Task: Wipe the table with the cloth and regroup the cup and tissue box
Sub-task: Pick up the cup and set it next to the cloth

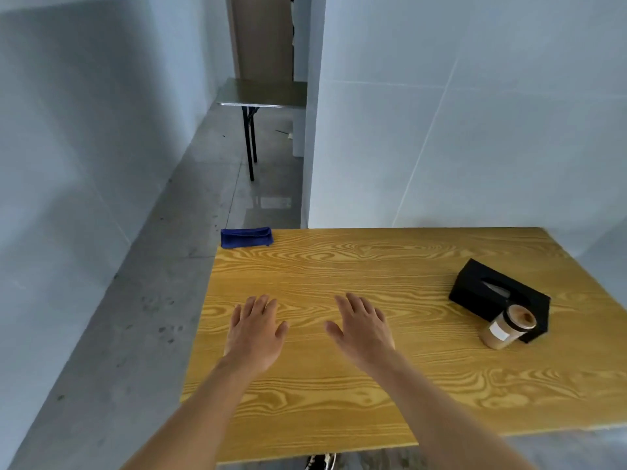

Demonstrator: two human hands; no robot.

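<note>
Hovering flat and empty over the wood-grain table (339, 266), both hands (256, 329) face grey walls (475, 113).

No readable text; cup (508, 327) bears white label, blank or too small.

- Left hand (255, 334): palm down, fingers (261, 305) straight and close together, forearm bare.
- Right hand (361, 330): palm down, fingers straight, thumb spread.
</note>
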